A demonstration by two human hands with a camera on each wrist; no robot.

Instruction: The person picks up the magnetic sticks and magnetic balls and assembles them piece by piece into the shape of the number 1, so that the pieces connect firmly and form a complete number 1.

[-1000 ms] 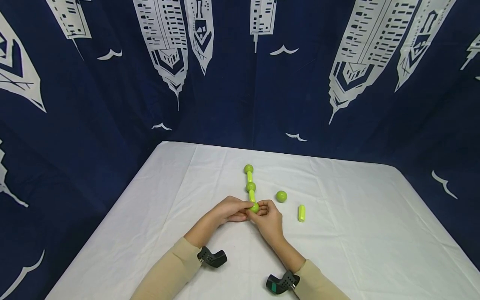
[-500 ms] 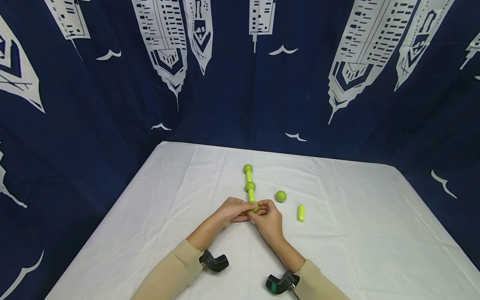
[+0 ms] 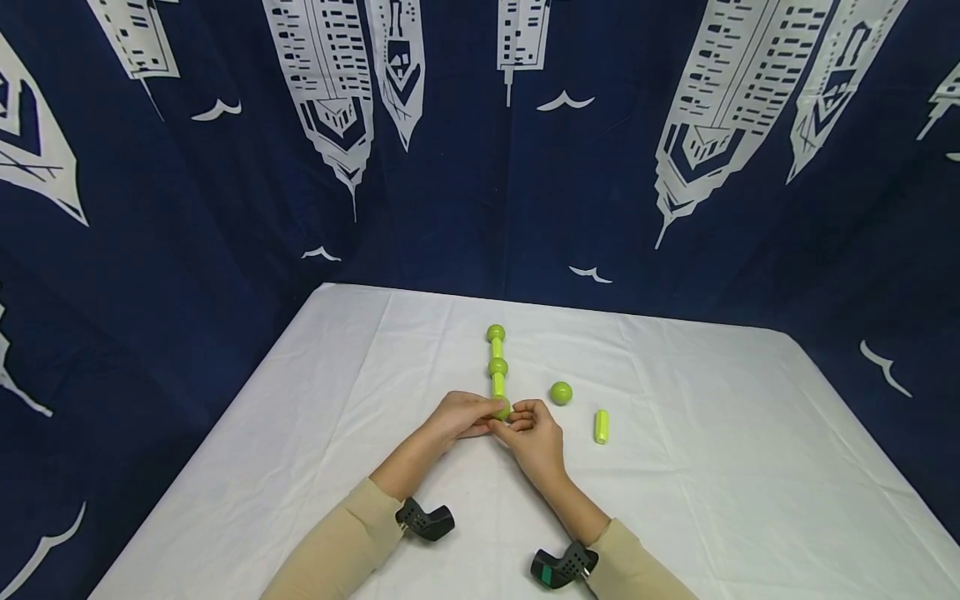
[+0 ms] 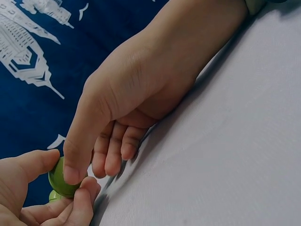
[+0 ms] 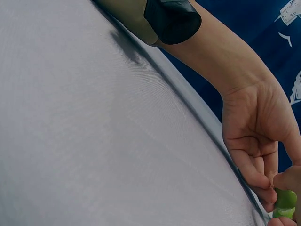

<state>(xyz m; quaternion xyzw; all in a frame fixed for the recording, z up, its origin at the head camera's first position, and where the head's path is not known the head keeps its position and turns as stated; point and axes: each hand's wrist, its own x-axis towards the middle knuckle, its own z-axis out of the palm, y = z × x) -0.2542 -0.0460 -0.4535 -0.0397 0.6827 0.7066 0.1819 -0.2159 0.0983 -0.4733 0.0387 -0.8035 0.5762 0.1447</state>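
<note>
A chain of lime-green balls and short rods lies before me, running away from my hands: far ball (image 3: 496, 332), rod (image 3: 497, 348), middle ball (image 3: 498, 367), rod (image 3: 498, 386) and near ball (image 3: 503, 409). My left hand (image 3: 459, 414) pinches the near ball, its thumb across the ball (image 4: 62, 181) in the left wrist view. From the other side, the thumb and fingers of my right hand (image 3: 540, 435) grip that same ball. Fingers cover much of it. In the right wrist view, a green part (image 5: 284, 199) peeks out between both hands.
A loose green ball (image 3: 561, 392) lies right of the chain, beyond my right hand. Farther right is a loose green rod (image 3: 602, 426). A white cloth (image 3: 720, 467) covers the table, and a dark blue printed curtain (image 3: 465, 208) hangs behind it.
The chain has shifted slightly away and to the left, and stands a little straighter. My hands moved slightly with it. The loose ball and rod stay put.
</note>
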